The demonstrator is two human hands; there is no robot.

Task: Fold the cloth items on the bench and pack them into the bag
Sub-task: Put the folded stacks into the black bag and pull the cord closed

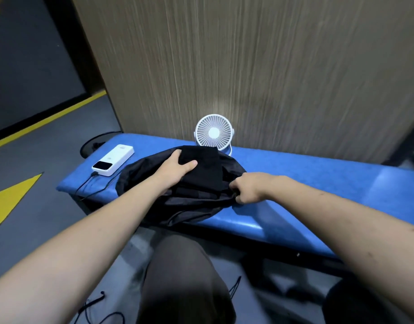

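Note:
A folded black cloth (205,170) lies on top of a black drawstring bag (140,176) spread on the blue bench (318,183). My left hand (176,167) grips the folded cloth at its left edge, thumb on top. My right hand (248,187) pinches the bag's fabric at its right side, fingers curled into the dark folds. Black on black hides where the cloth ends and the bag's opening begins.
A small white fan (214,134) stands just behind the bag against a wood-grain wall. A white power bank (113,162) with a black cable lies at the bench's left end. My knee (185,277) is below the bench edge. Loose black cords lie on the grey floor.

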